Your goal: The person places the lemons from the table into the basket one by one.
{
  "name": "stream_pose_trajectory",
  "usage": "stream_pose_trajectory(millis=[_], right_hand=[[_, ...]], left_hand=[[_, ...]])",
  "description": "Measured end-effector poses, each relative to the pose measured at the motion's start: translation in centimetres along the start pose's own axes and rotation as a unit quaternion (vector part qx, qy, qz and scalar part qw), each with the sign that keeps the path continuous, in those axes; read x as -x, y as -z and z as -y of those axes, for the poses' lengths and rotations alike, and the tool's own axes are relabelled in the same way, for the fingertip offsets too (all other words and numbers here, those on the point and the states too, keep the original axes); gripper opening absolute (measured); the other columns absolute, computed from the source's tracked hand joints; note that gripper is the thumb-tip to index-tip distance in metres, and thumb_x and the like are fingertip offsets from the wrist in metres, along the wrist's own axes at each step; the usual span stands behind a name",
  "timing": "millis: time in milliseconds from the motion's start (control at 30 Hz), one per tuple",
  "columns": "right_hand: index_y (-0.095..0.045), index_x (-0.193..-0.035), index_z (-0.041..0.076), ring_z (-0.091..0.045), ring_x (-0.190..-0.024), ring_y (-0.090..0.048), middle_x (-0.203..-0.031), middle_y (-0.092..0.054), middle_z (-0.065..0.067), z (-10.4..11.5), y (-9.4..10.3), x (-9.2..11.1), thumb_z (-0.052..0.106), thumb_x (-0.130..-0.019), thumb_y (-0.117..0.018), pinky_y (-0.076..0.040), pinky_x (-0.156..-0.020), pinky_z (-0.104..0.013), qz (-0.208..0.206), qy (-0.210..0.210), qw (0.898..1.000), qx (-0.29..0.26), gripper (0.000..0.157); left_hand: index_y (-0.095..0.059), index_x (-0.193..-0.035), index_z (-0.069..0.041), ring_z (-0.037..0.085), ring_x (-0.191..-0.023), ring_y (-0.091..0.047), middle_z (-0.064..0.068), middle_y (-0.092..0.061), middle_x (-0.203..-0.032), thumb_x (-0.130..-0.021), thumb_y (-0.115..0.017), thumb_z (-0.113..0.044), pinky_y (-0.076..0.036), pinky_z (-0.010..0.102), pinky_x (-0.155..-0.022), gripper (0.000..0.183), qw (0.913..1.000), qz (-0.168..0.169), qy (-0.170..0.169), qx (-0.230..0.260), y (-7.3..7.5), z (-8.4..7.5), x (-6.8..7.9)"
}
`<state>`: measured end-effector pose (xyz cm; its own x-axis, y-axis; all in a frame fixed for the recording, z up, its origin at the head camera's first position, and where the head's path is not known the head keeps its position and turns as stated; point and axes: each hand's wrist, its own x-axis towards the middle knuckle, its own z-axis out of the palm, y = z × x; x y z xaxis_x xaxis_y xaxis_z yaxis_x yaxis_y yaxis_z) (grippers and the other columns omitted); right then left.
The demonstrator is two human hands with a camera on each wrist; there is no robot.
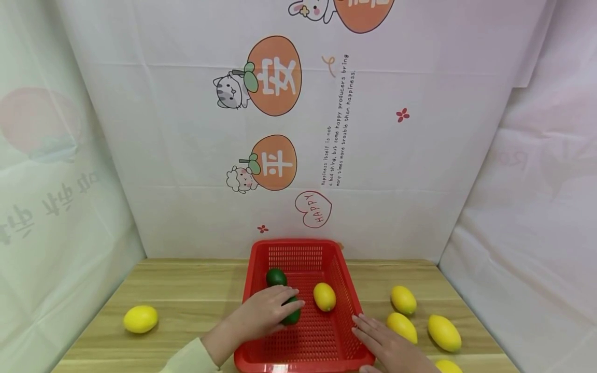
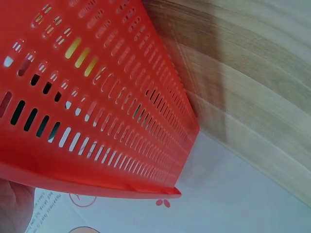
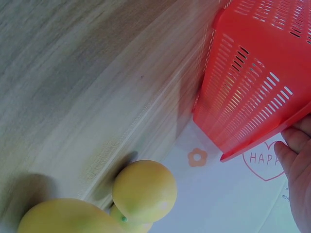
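In the head view, a red plastic basket (image 1: 321, 346) with slotted walls stands at the middle of the table. My left hand (image 1: 261, 313) reaches over its left rim and grips a smooth dark green fruit (image 1: 292, 316), whose exact kind I cannot tell. Behind that hand, a second dark green fruit (image 1: 276, 277) lies in the basket. To their right a yellow lemon (image 1: 324, 297) rests on the basket floor. My right hand (image 1: 389, 344) touches the right rim with its fingers fairly straight. In the right wrist view, its fingertips (image 3: 285, 154) are at the basket's rim.
Several lemons lie right of the basket, among them one lemon (image 1: 403, 300) farther back and another lemon (image 1: 444, 333) at the far right. A single lemon (image 1: 141, 318) sits on the left of the wooden table (image 1: 200, 290). Printed white cloth (image 1: 373, 207) hangs behind and at both sides.
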<state>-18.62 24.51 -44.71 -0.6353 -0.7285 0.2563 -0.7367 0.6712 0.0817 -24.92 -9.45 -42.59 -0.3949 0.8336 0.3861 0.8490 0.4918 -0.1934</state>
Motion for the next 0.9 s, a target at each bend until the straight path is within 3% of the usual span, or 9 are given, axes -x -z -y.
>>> stream_pose_trajectory(millis=[233, 567, 900], right_hand=[[-0.058, -0.133, 0.005, -0.029, -0.126, -0.05, -0.143, -0.05, -0.01, -0.01, 0.04, 0.02, 0.053, -0.097, -0.049, -0.052, -0.091, -0.043, 0.007, -0.003, 1.0, -0.008, 0.061], [-0.059, -0.132, 0.005, -0.029, -0.125, -0.051, -0.142, -0.051, -0.011, -0.12, -0.15, 0.0, 0.052, -0.096, -0.052, -0.052, -0.091, -0.043, -0.008, 0.008, 1.0, 0.002, 0.059], [-0.059, -0.132, 0.005, -0.029, -0.124, -0.052, -0.141, -0.052, -0.011, -0.16, -0.33, 0.0, 0.051, -0.096, -0.053, -0.052, -0.091, -0.042, -0.016, 0.013, 1.0, 0.009, 0.059]], left_hand=[[-0.06, -0.13, -0.019, 0.016, -0.117, -0.058, 0.002, -0.062, -0.128, -0.075, -0.084, -0.034, -0.049, 0.032, -0.096, 0.063, 0.9997, 0.012, -0.003, 0.021, -0.11, -0.09, 0.08], [-0.061, -0.128, -0.018, 0.015, -0.113, -0.059, 0.002, -0.064, -0.123, -0.075, -0.084, -0.037, -0.048, 0.03, -0.096, 0.061, 0.9997, 0.019, -0.015, 0.007, -0.28, 0.02, 0.21], [-0.062, -0.128, -0.018, 0.013, -0.111, -0.059, 0.0, -0.064, -0.122, -0.076, -0.083, -0.037, -0.049, 0.029, -0.096, 0.06, 0.9983, 0.055, -0.012, 0.013, -0.25, 0.02, 0.22]])
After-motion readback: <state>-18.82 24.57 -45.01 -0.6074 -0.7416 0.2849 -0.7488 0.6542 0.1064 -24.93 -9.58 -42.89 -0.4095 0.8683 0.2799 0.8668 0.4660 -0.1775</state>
